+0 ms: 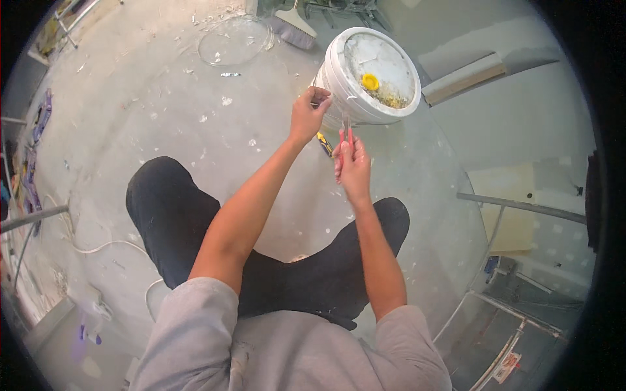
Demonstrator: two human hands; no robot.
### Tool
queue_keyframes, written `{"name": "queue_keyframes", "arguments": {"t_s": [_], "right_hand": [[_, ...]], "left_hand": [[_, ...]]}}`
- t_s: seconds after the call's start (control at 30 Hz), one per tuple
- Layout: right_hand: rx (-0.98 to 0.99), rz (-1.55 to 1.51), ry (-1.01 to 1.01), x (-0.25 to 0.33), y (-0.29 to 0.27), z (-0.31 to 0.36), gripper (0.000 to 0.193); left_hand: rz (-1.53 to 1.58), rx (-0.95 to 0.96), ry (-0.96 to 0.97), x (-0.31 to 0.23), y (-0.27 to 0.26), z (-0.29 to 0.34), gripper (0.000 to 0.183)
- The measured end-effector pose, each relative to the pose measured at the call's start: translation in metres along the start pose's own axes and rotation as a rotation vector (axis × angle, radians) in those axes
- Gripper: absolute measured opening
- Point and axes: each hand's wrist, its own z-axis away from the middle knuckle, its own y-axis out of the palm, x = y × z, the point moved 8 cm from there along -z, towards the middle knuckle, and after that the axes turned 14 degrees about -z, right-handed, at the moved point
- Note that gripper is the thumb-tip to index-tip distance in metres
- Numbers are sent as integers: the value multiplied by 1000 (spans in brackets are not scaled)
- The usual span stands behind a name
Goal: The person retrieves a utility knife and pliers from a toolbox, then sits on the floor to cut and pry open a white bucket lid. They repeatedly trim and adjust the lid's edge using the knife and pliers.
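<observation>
Red-handled pliers [350, 135] are gripped in my right hand [353, 163], jaws pointing up towards the bucket. My left hand [308, 112] is closed in a pinch beside the bucket's lower left side; what lies between its fingertips is too small to make out. The white bucket [336, 68], lid on, stands just beyond both hands. A yellow cap [370, 81] and yellowish crumbs are on its dusty lid [385, 55]. A yellow and black tool [324, 144] shows between my hands, partly hidden by the right one; its kind is unclear.
A loose coil of thin wire [201, 52] lies on the spattered floor at the far left, near a broom head [295, 29]. Metal scaffold bars [521, 206] rise on the right. A white cable [107, 245] curves along the left floor. A board [466, 79] lies beyond the bucket.
</observation>
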Motion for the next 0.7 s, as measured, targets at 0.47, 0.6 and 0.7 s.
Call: {"name": "queue_keyframes", "arguments": {"t_s": [0.47, 0.6, 0.7], "right_hand": [[-578, -447, -67, -49, -45, 31, 27], [-646, -368, -131, -54, -60, 30, 32], [-374, -364, 108, -95, -75, 30, 31]], "left_hand": [[367, -333, -238, -48, 57, 51, 26], [339, -327, -217, -51, 57, 59, 29], [392, -328, -236, -67, 64, 61, 39]]}}
